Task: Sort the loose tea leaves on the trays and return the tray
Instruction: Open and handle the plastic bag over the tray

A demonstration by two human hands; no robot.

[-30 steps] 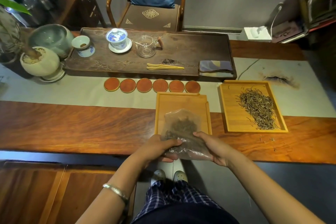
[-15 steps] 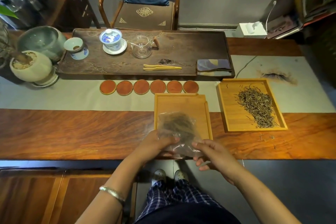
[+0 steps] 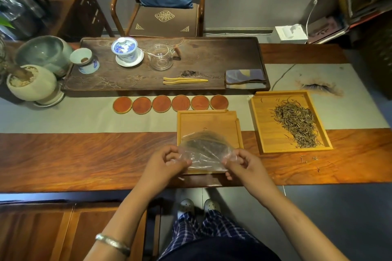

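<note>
Both hands, left hand [image 3: 167,162] and right hand [image 3: 240,162], pinch the plastic bag [image 3: 204,151] over the tray [image 3: 209,122]; if it tips sideways, the tea probably spills onto the table [image 3: 84,154].

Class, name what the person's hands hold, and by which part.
Both hands, left hand and right hand, pinch the clear plastic bag at its near side corners.
</note>
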